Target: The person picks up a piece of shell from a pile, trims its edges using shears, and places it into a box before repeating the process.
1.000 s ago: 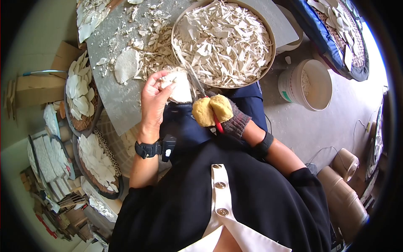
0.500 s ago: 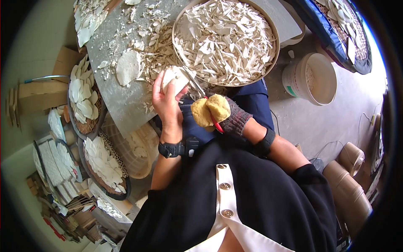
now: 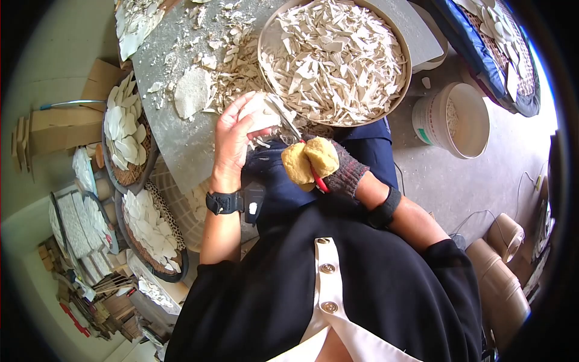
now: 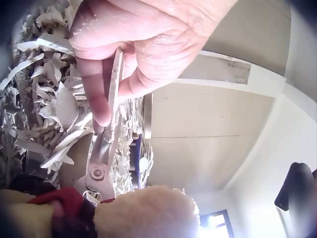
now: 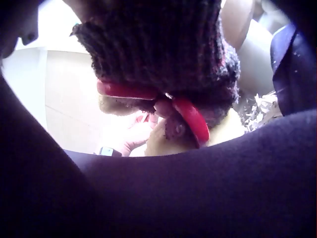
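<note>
Between thumb and fingers, my left hand [image 3: 231, 145] pinches a thin, flat off-white piece [image 3: 260, 113], seen edge-on in the left wrist view. My right hand [image 3: 348, 169], in a dark knitted glove, grips a pair of shears [image 3: 289, 123] with red handles [image 5: 192, 121]. Yellow foam lumps [image 3: 319, 158] are wrapped about the handles. In the left wrist view the shears' pivot [image 4: 97, 172] lies just below the piece, and the blades reach up against its lower end. Most of the gloved fingers are hidden behind the foam.
A round tray [image 3: 409, 63] heaped with off-white strips sits partly on the grey table [image 3: 175, 145], beside scattered scraps and a large loose flake [image 3: 193, 93]. Baskets of flat pieces [image 3: 125, 136] stand at left. A white bucket [image 3: 437, 120] is on the floor at right.
My left hand first turned and shifted right with the piece tilted up, then came back left, and the piece now lies flatter by the blades. My right hand keeps its grip on the shears.
</note>
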Demonstrator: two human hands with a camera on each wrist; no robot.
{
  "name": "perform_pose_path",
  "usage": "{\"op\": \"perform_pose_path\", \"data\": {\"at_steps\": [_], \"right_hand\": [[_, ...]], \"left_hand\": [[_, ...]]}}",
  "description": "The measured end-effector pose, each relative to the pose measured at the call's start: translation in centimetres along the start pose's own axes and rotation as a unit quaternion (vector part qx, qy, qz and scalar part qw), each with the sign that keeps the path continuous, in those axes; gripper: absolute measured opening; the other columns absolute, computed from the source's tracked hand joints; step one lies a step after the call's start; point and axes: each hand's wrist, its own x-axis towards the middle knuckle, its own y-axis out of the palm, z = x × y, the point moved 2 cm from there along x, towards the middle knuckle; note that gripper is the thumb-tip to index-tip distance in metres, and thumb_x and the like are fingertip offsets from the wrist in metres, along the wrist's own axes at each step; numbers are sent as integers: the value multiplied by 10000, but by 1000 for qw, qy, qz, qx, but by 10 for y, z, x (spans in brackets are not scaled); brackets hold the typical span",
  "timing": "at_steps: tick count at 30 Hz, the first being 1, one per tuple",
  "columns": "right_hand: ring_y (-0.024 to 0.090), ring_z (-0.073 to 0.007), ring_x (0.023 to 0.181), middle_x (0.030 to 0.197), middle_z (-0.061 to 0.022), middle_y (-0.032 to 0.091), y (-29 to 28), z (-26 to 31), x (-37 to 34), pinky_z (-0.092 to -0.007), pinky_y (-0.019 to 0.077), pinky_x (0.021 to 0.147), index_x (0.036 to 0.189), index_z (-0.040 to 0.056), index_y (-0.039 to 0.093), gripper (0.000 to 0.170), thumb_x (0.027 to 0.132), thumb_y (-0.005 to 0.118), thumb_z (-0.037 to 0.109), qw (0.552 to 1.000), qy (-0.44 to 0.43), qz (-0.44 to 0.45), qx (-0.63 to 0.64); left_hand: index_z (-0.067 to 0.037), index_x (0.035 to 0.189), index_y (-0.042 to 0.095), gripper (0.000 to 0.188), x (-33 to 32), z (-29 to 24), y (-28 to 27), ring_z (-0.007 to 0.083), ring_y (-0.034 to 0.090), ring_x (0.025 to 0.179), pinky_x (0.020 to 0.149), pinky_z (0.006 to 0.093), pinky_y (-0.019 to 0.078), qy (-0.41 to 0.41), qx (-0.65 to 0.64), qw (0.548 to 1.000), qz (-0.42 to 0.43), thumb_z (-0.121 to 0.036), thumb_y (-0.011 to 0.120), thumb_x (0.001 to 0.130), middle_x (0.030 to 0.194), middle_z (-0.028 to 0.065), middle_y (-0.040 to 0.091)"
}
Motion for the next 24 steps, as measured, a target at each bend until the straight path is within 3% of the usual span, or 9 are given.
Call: {"op": "perform_pose_path", "data": {"at_steps": [3,6,9,11,16,19,21,22,24], "right_hand": [[625,-214,881,923,-127,651,3,9,-1,-303,483,766,956,9,606,303,925,441,261,996,-5,8,94],[629,-209,861,911,-124,653,0,21,0,-299,485,749,956,4,606,310,924,438,262,994,-52,5,-99],[632,-236,841,902,-128,653,1,8,1,-314,490,734,944,12,607,289,912,440,246,999,-7,1,51],[628,-260,837,897,-134,650,-2,9,-3,-327,492,728,932,20,607,271,901,444,234,997,-28,-13,-68],[617,-152,877,923,-98,650,-5,8,-3,-282,482,793,966,-31,601,269,911,500,213,991,-37,-6,-132],[613,-147,895,952,-93,646,-6,3,-1,-282,481,795,984,-24,595,250,905,510,198,1000,-2,13,-2],[611,-150,903,974,-92,643,-4,2,2,-285,479,800,995,-20,589,232,901,512,177,983,6,32,182],[610,-155,911,981,-96,640,-4,9,1,-287,476,809,1003,-22,585,227,898,512,166,998,-31,27,53],[607,-164,926,995,-103,634,-5,26,-1,-290,472,826,1019,-26,577,220,893,513,144,973,-103,16,-205]], "left_hand": [[12,1229,455,401,-2,-1,1,199,637,866,631,271,557,-29,3,999,34,-44,537,840,1075,119,591],[18,1229,451,414,-4,0,2,205,639,854,629,277,558,-43,11,998,41,-52,554,834,1060,125,592],[21,1228,449,422,-1,4,-2,213,640,841,631,283,559,-51,6,997,48,-59,566,831,1052,133,593],[18,1217,452,411,0,8,-3,216,640,836,635,286,559,-56,1,997,56,-61,567,830,1046,137,594],[-17,1153,460,341,-3,1,0,219,642,828,640,290,556,-47,23,997,50,-65,567,833,1028,136,600],[-38,1134,449,329,-1,-1,-4,212,644,817,641,284,551,-66,9,995,69,-72,576,833,1004,127,607],[-40,1144,448,341,-2,-3,-4,205,643,814,648,278,548,-69,36,993,90,-68,579,830,995,122,608],[-41,1148,448,346,-2,-3,-3,201,643,813,651,275,547,-71,49,991,101,-65,581,829,990,120,608],[-37,1129,459,353,-3,-2,-2,166,632,815,661,268,547,-74,39,994,70,-28,600,805,976,118,609]]}}
